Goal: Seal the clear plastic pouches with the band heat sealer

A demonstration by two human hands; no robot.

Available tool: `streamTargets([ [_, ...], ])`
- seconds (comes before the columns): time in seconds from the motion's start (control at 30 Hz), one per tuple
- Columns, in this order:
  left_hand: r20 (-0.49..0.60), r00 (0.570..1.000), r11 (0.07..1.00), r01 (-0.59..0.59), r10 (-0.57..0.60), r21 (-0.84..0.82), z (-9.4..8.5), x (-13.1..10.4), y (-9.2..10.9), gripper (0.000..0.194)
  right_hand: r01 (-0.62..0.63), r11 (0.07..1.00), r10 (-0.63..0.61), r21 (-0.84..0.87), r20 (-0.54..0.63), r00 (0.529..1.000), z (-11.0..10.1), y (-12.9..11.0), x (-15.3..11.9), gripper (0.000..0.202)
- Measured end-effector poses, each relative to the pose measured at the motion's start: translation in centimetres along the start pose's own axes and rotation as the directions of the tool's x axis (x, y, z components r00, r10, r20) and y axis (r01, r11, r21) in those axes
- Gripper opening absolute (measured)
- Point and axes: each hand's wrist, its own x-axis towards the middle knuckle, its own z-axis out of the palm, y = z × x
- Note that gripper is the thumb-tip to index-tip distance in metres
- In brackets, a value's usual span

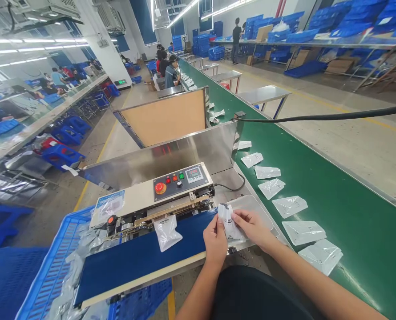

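Between my two hands is a small white plastic pouch [228, 221] with dark print, held upright near the right end of the sealing machine's blue belt [189, 231]. My left hand [215, 238] pinches its left edge, thumb in front. On the pouch's right side, my right hand [251, 226] grips with thumb and fingers. Another white pouch [167, 233] hangs from the band sealer [151, 209], its top edge caught in the sealing track and its body lying over the belt. What is inside the pouches is hidden.
A green conveyor [345, 200] runs along my right with several flat white pouches [289, 206] on it. At the belt's left end a blue crate [56, 258] holds many sealed pouches. A metal partition [171, 155] stands behind the machine. A black cable [318, 118] crosses above the conveyor.
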Motion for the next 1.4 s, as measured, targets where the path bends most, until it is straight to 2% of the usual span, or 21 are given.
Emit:
streamTargets([
  [0.07,-0.034,0.999,1.000,0.003,-0.003,0.021,0.4,-0.1,-0.5,0.055,0.048,0.996,-0.048,-0.073,0.001,0.999,-0.6,0.9,-0.3,0.054],
  [0.17,0.026,0.999,0.992,-0.041,0.038,0.121,0.8,0.1,-0.8,0.047,0.081,0.991,-0.087,-0.107,-0.056,0.995,-1.1,2.2,-0.3,0.052],
  [0.27,0.025,1.000,0.977,-0.023,0.019,0.213,1.0,1.5,-1.2,0.047,-0.027,0.994,0.004,-0.110,-0.201,0.980,-1.9,3.0,0.6,0.051],
  [0.37,-0.078,0.987,0.985,0.146,-0.139,0.090,1.6,3.7,-1.9,0.046,-0.148,0.987,0.123,-0.057,-0.313,0.942,-2.6,3.1,2.7,0.046],
  [0.5,-0.177,0.939,0.954,0.279,-0.295,-0.110,1.8,5.9,-2.7,0.044,-0.184,0.983,0.171,-0.021,-0.277,0.946,-1.5,2.3,6.5,0.038],
  [0.6,-0.232,0.923,0.949,0.283,-0.308,-0.135,0.3,6.4,-3.1,0.048,-0.199,0.975,0.177,-0.098,-0.198,0.964,1.0,1.6,8.4,0.036],
  [0.7,-0.283,0.906,0.947,0.284,-0.316,-0.147,-2.2,6.3,-3.4,0.049,-0.187,0.970,0.169,-0.154,-0.118,0.978,3.0,1.1,8.4,0.035],
  [0.77,-0.323,0.894,0.950,0.285,-0.311,-0.126,-4.3,5.8,-3.6,0.044,-0.133,0.968,0.111,-0.215,-0.109,0.988,2.2,1.2,7.3,0.039],
  [0.83,-0.387,0.878,0.958,0.278,-0.282,-0.067,-6.5,4.8,-3.8,0.040,-0.063,0.950,-0.006,-0.305,-0.218,0.976,-1.1,2.0,5.6,0.047],
  [0.87,-0.431,0.867,0.964,0.266,-0.249,-0.023,-7.6,4.1,-3.9,0.040,-0.056,0.935,-0.066,-0.350,-0.325,0.943,-3.7,2.7,4.4,0.052],
  [0.9,-0.484,0.850,0.969,0.247,-0.207,0.020,-8.6,3.4,-3.9,0.044,-0.081,0.918,-0.114,-0.388,-0.455,0.883,-6.9,3.7,3.0,0.056],
  [0.93,-0.533,0.833,0.975,0.212,-0.150,0.058,-9.5,2.6,-3.9,0.049,-0.151,0.901,-0.136,-0.406,-0.595,0.792,-10.3,5.0,1.4,0.060],
  [1.0,-0.585,0.810,0.986,0.135,-0.053,0.097,-11.0,1.1,-3.8,0.056,-0.419,0.842,-0.089,-0.340,-0.853,0.514,-17.3,8.3,-2.5,0.072],
  [1.07,-0.581,0.814,0.991,0.081,-0.007,0.102,-11.8,0.0,-3.6,0.054,-0.689,0.725,0.097,-0.014,-0.988,0.122,-23.0,12.1,-6.7,0.092],
  [1.1,-0.569,0.822,0.993,0.065,0.000,0.094,-11.9,-0.3,-3.5,0.052,-0.730,0.663,0.201,0.166,-0.979,-0.040,-24.9,14.0,-8.6,0.103],
  [1.13,-0.554,0.833,0.995,0.054,-0.001,0.079,-11.8,-0.4,-3.4,0.051,-0.741,0.610,0.287,0.280,-0.950,-0.123,-26.2,15.8,-10.1,0.112],
  [1.17,-0.538,0.843,0.997,0.044,-0.006,0.058,-11.5,-0.3,-3.3,0.050,-0.738,0.571,0.362,0.360,-0.917,-0.167,-26.9,17.4,-11.2,0.118],
  [1.27,-0.474,0.880,1.000,0.015,-0.025,-0.026,-9.7,0.7,-2.5,0.049,-0.725,0.549,0.453,0.415,-0.877,-0.159,-26.3,20.4,-11.8,0.122],
  [1.3,-0.448,0.894,0.999,0.009,-0.030,-0.049,-9.0,1.2,-2.0,0.049,-0.716,0.551,0.445,0.430,-0.876,-0.184,-25.8,20.8,-11.2,0.120],
  [1.37,-0.394,0.918,0.997,0.008,-0.035,-0.071,-7.5,2.0,-1.0,0.050,-0.690,0.560,0.418,0.459,-0.876,-0.243,-24.9,21.2,-9.7,0.108],
  [1.4,-0.369,0.929,0.997,0.008,-0.035,-0.074,-6.9,2.2,-0.5,0.051,-0.678,0.574,0.412,0.459,-0.878,-0.244,-24.7,21.3,-9.0,0.095],
])
